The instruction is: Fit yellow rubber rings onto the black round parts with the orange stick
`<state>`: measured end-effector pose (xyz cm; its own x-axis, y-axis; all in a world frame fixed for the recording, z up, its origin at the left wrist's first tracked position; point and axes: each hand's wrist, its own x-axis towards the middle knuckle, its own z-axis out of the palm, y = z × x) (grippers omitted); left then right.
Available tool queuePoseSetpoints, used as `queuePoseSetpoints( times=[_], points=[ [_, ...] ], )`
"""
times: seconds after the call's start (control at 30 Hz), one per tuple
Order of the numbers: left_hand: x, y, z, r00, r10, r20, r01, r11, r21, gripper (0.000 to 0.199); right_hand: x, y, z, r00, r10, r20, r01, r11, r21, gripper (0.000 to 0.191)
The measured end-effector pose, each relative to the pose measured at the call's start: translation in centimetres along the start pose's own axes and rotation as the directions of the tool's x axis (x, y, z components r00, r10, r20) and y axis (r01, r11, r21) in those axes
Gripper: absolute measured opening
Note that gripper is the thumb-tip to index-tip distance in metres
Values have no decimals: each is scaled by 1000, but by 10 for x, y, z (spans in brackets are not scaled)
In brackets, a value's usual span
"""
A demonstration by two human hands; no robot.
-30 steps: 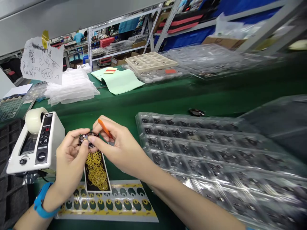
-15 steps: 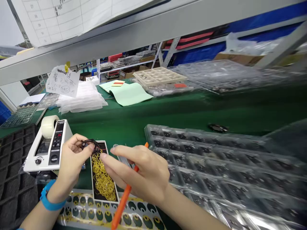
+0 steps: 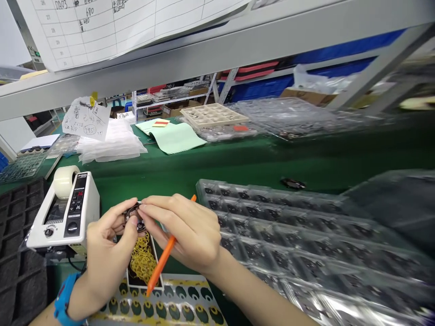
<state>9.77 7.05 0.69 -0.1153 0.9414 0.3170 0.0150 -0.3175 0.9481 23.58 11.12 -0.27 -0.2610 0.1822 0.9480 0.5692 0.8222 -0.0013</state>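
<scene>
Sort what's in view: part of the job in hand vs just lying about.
Likely in the job:
dark part, left hand
orange stick, right hand
yellow rings, boxed below the hands
clear trays of dark pieces

Probably just lying about:
green sheet
beige divided tray
white stack

Unclear: tape dispenser, untouched.

A green workbench (image 3: 163, 179) carries a white tape dispenser (image 3: 76, 210), clear compartmented trays (image 3: 272, 231), mint-green paper (image 3: 176, 139) and a box of yellow rings (image 3: 155, 252) overlapping a patterned sheet (image 3: 173, 301).
</scene>
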Motion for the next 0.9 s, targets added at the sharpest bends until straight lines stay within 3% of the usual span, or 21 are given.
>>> queuePoseSetpoints(
  times=[0.13, 0.33, 0.63, 0.77, 0.9],
  points=[
    [-3, -4, 1, 998, 26, -64, -24, 999, 27, 21, -1, 3, -1, 999, -47, 14, 48, 999, -10, 11],
    [0, -4, -3, 990, 143, -7, -140, 974, 178, 23, -4, 6, 2, 994, -105, -18, 105, 994, -8, 9],
    [0, -12, -2, 967, 253, -36, -236, 937, 260, 25, -5, 1, 5, 998, -53, -41, 52, 998, -19, 8],
    [-1, -9, 0, 964, 255, -73, -228, 938, 262, 23, -7, -4, 9, 996, -8, -87, 4, 999, -44, 13],
    [4, -8, -1, 984, 167, -65, -152, 968, 199, 19, -5, -5, 9, 997, 52, -50, -53, 999, -8, 15]
  ],
)
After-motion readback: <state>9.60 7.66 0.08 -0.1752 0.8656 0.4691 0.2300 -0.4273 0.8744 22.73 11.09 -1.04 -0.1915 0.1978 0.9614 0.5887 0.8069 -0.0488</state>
